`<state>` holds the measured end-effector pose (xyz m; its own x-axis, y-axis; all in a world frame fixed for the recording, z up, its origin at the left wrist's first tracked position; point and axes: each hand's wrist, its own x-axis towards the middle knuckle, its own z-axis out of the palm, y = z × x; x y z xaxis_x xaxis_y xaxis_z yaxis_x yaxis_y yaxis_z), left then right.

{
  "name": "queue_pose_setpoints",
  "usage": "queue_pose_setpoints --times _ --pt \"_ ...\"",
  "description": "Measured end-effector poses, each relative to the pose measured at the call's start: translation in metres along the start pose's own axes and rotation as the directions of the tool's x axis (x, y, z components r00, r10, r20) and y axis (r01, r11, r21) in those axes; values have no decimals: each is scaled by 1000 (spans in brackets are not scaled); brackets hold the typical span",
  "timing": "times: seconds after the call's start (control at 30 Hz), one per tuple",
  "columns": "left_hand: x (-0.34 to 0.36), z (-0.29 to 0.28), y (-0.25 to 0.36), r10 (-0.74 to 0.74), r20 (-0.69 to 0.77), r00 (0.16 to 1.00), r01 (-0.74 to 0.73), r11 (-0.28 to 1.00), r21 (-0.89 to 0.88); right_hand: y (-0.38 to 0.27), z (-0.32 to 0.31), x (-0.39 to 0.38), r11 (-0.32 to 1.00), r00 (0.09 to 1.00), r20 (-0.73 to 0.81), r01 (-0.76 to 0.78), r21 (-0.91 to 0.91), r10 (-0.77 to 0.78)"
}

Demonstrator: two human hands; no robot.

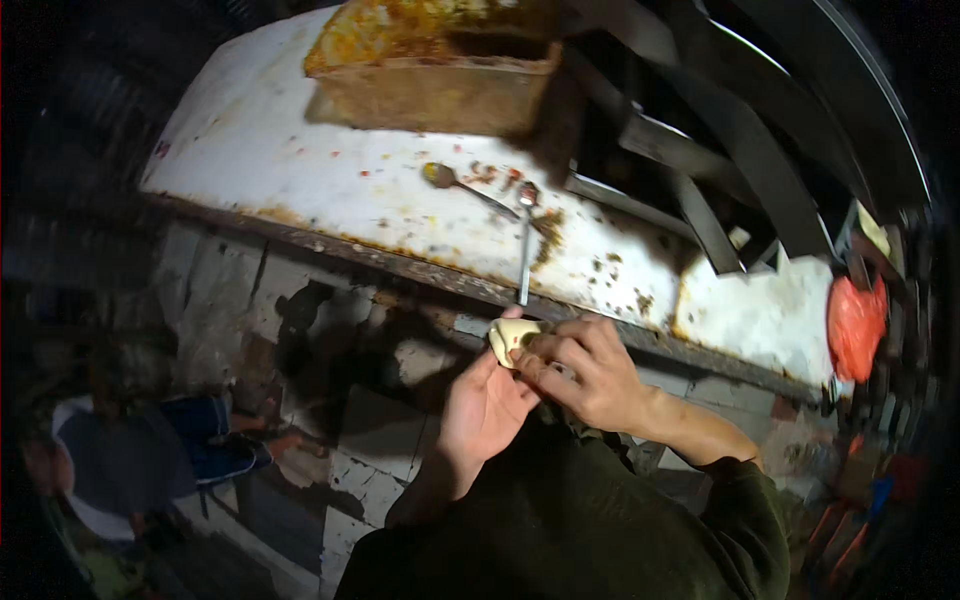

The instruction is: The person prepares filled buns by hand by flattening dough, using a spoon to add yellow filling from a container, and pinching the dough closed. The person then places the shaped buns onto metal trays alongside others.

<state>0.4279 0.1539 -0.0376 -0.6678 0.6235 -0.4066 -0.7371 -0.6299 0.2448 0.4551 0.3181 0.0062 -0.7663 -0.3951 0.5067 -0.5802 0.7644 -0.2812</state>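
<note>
A small folded piece of pale dough (507,338) with a reddish speck on it is held between my hands, just short of the table's front edge. My left hand (482,408) is palm up, and its fingers grip the dough from below and the left. From the right, my right hand (592,378) has its thumb and fingers closed on the same piece, covering part of it. Beyond my hands lie two spoons on the white tabletop. One spoon (480,193) has a yellowish residue in its bowl; the other spoon (526,245) is shiny and points toward me.
A brown container (430,98) with orange-yellow smears stands at the back of the white table (240,130). Dark metal racks or trays (690,150) rise at the right, beside a red plastic bag (856,325). Crumbs dot the tabletop. A person (150,455) is at the lower left.
</note>
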Motion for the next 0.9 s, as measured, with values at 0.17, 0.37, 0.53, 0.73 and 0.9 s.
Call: queue_pose_setpoints --times 0.17,0.37,0.53,0.73,0.9 --pt "-21 6 -75 221 322 921 -378 709 595 -29 -50 -65 941 939 -69 -334 44 337" --pt "-33 37 -140 34 249 968 -126 923 362 -79 -111 -147 896 850 -328 -313 315 413" --pt "-33 66 -208 -260 118 958 239 957 165 -96 -100 -211 640 387 -538 -632 437 749" --pt "-18 113 -318 -391 -11 920 386 904 184 -86 -126 -301 725 445 -703 -674 146 555" --pt "-15 149 -403 -343 280 897 -56 539 841 -67 -212 -365 745 435 -672 -609 271 599"
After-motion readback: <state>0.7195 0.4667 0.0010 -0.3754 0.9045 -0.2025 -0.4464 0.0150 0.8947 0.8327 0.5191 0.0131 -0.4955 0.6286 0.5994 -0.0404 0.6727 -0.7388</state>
